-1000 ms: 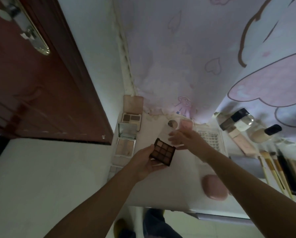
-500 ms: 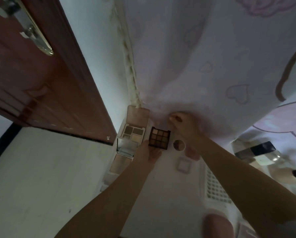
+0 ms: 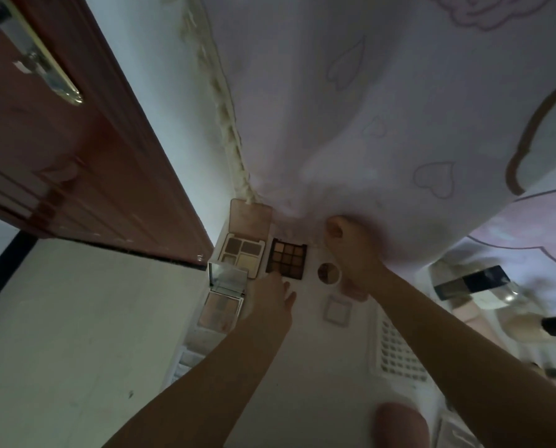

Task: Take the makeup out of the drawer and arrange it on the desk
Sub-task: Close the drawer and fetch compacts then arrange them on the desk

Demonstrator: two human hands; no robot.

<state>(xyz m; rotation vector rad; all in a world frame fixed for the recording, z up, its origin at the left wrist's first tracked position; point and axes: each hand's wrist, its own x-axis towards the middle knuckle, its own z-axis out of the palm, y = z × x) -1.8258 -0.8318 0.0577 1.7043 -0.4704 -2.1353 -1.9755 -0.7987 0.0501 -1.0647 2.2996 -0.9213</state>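
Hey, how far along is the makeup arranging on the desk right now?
Well along. Several compacts already lie on the desk, including a beige palette by the wall and a round compact. In hand: the left hand touches the dark nine-pan palette, lying beside the beige one, while the right hand is up against the curtain. The drawer is out of view, so what is left is unclear.

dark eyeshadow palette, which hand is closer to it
Left. The left hand touches the dark eyeshadow palette at its near edge; the right hand sits off to its right, by the curtain.
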